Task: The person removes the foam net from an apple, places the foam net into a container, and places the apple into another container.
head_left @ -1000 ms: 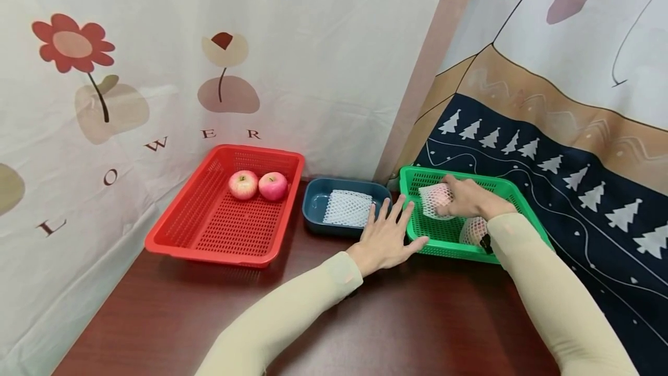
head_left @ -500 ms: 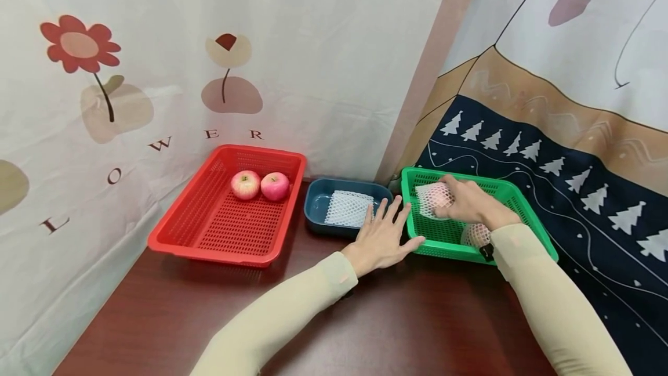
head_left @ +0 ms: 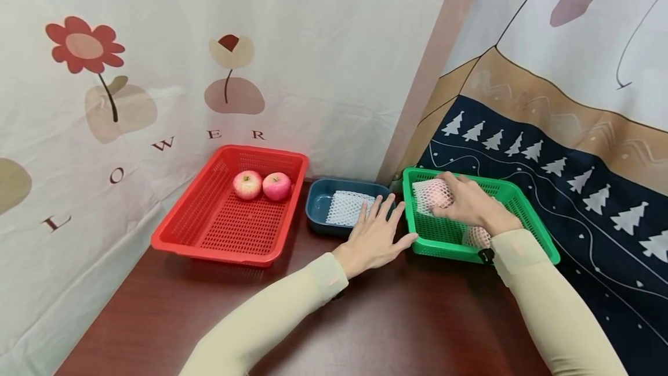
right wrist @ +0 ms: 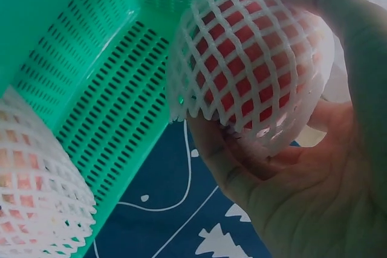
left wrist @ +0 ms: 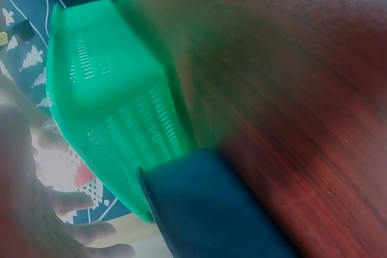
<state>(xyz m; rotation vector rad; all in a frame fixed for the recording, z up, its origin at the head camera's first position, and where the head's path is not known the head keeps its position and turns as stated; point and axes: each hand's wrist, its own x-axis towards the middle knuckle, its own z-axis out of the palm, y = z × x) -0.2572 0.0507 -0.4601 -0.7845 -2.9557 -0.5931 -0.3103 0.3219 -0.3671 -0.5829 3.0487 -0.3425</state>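
My right hand (head_left: 469,202) grips an apple (right wrist: 248,64) wrapped in a white foam net, over the left part of the green basket (head_left: 449,247). In the right wrist view the thumb and fingers curl round the netted fruit. A second netted apple (right wrist: 30,185) lies in the same basket, partly hidden by the right wrist in the head view. My left hand (head_left: 373,242) has its fingers spread, over the near right edge of the blue container (head_left: 318,228). A flat white foam net (head_left: 345,208) lies inside that container.
Two bare apples, a paler one (head_left: 247,184) and a pinker one (head_left: 277,186), sit at the back of the red basket (head_left: 177,245) on the left. All three containers stand on a dark wooden table (head_left: 313,300), with printed curtains (head_left: 334,74) behind.
My left hand draws slightly left and toward me, away from the green basket. The right hand keeps its grip on the netted apple, which shifts slightly left within the basket.
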